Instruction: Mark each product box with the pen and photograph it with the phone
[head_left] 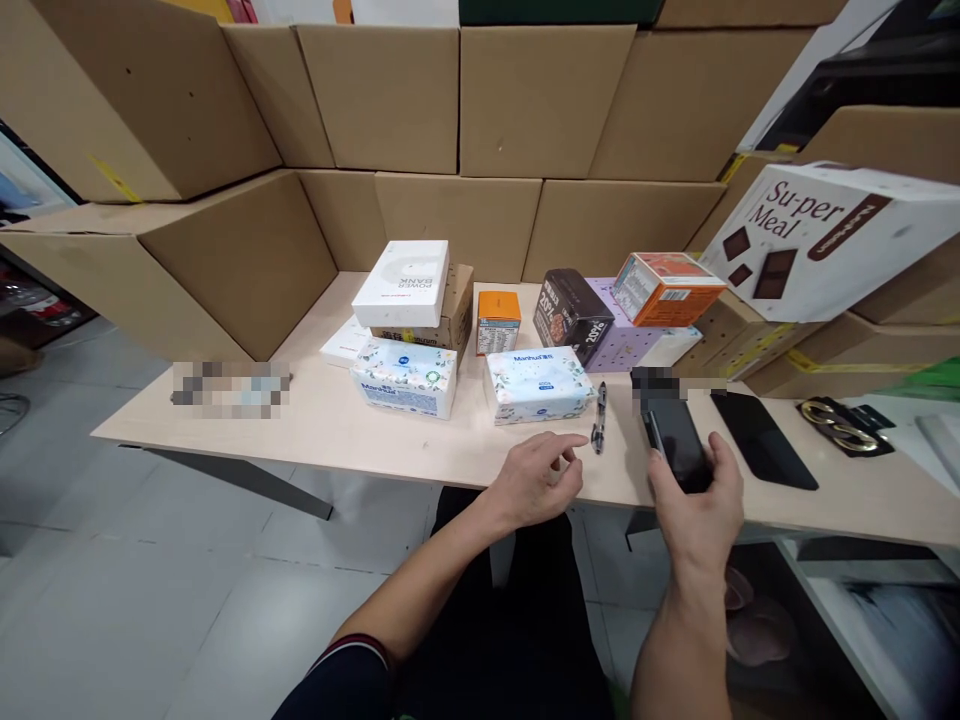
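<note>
Counted beyond the left hand: two floral soft-pack tissue packets, one white power-bank box, one small orange carton, one dark chocolate box. In the right hand: one black phone. Between both: one pen.

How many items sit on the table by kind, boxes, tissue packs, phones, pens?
Tissue packs: 2, left floral pack, right floral pack
Small boxes: 5, white, brown cardboard, small orange, dark brown, orange-teal
Black phones: 2, in right hand, flat
Pens: 1
Total: 10
</note>
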